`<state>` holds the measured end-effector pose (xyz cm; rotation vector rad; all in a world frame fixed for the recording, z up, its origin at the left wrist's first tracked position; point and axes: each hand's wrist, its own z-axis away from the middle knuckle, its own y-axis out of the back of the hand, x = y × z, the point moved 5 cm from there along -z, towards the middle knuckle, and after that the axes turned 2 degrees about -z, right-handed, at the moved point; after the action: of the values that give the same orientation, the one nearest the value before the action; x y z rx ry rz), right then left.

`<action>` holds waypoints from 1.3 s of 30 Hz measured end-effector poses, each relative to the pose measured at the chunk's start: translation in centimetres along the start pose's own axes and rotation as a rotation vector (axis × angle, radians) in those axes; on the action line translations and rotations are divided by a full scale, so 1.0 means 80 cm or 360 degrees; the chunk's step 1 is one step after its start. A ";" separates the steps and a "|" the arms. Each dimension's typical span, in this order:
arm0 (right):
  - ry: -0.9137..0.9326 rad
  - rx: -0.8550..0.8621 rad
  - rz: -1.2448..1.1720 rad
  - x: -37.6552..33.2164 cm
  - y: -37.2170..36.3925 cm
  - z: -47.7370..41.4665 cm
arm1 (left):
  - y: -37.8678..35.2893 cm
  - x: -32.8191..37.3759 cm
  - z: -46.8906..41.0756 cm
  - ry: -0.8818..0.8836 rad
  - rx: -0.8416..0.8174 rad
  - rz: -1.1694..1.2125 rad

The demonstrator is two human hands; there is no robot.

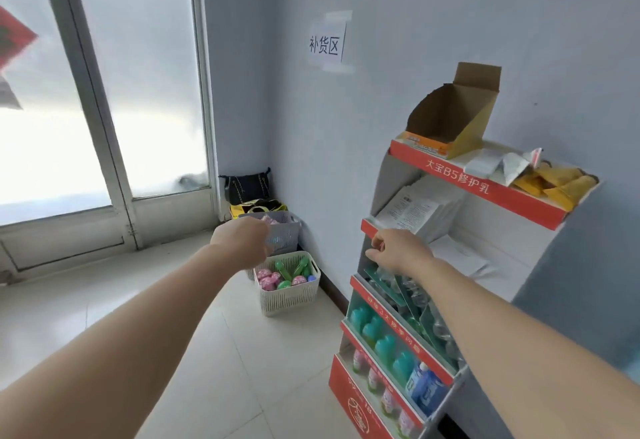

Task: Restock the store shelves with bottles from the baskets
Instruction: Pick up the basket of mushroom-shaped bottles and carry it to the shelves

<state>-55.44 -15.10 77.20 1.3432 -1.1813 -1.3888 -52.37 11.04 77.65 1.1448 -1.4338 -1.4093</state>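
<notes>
My left hand (242, 239) shows me only its back. Its fingers curl away from the camera, and the blurred bluish patch (275, 241) beside them is too soft to name. That hand hides the near wall of the grey basket (287, 230). My right forearm (502, 327) covers much of the clear packs (410, 291) on the rack (485, 192), whose foot runs off the bottom edge. The bottles (372, 329) are blurred, their labels unreadable. A red sheet (14, 40) is cut by the left edge.
</notes>
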 end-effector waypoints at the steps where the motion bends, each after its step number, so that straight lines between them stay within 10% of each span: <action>1: 0.0000 -0.0019 -0.0003 -0.009 -0.005 -0.021 | -0.005 -0.015 -0.015 0.0016 -0.0015 0.0002; 39: -0.0132 -0.0734 0.0089 -0.046 -0.300 -0.798 | -0.361 -0.261 -0.703 0.0169 -0.0715 0.0182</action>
<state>9.34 -11.23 55.83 0.9288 -0.8704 -1.5701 9.14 16.96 52.95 0.8226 -1.0209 -1.4696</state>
